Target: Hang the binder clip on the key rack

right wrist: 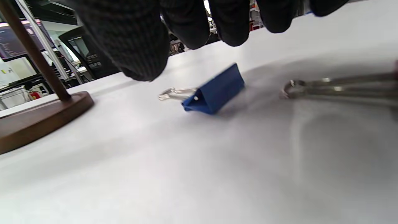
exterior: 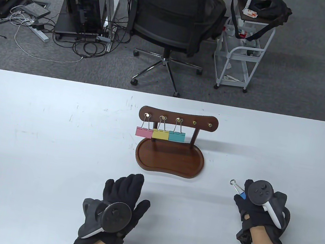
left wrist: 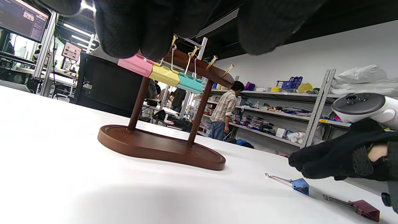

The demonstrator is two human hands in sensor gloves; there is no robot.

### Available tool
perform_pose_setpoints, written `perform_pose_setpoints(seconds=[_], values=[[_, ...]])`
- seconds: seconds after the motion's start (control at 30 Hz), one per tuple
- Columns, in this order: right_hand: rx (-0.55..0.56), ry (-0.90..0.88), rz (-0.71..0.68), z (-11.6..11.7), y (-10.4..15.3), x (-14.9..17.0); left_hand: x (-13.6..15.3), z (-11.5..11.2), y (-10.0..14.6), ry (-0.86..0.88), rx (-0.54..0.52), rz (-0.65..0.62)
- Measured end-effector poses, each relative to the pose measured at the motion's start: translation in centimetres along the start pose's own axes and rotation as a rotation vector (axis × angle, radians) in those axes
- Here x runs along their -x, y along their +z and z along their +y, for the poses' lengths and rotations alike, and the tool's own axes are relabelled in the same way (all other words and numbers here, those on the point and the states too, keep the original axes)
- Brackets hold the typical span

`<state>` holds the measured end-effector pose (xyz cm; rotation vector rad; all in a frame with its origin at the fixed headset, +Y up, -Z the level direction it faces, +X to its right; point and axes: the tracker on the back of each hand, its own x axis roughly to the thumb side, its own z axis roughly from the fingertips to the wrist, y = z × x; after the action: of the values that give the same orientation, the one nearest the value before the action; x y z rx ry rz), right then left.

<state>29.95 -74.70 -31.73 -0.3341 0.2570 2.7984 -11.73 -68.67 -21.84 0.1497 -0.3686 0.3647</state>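
Observation:
The brown wooden key rack [exterior: 178, 120] stands mid-table on its tray base [exterior: 169, 163]. Pink [exterior: 144, 132], yellow [exterior: 160, 134] and teal [exterior: 176, 136] binder clips hang from its three left hooks; the two right hooks [exterior: 194, 122] are bare. A blue binder clip [right wrist: 214, 90] lies on the table right of the rack, also seen in the left wrist view [left wrist: 300, 186]. My right hand [exterior: 245, 203] hovers just above it, fingers [right wrist: 136, 46] apart from the clip. My left hand [exterior: 127, 190] rests flat and empty on the table in front of the rack.
A maroon binder clip [left wrist: 365, 210] lies just beyond the blue one, its wire handles [right wrist: 342, 87] showing in the right wrist view; the right hand hides it in the table view. The white table [exterior: 39, 139] is wide. An office chair [exterior: 173, 12] and a cart [exterior: 241, 54] stand beyond its far edge.

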Motion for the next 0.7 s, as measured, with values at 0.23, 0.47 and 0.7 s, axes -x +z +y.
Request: perform_pose_setpoints(seconds=[0.23,0.47,0.7], values=[[-0.020,0.020,0.058,1.1,-0.8,0.9,0.1,0.0,0.0,0.001,0.001,0.002],[0.004,0.044,0.042,1.3,-1.0,0.4,0.2,0.0,0.0,0.004,0.001,0.008],[0.036,0.116,0.027,1.5,-1.0,-0.4,0.1,0.0,-0.1,0.001,0.004,0.005]])
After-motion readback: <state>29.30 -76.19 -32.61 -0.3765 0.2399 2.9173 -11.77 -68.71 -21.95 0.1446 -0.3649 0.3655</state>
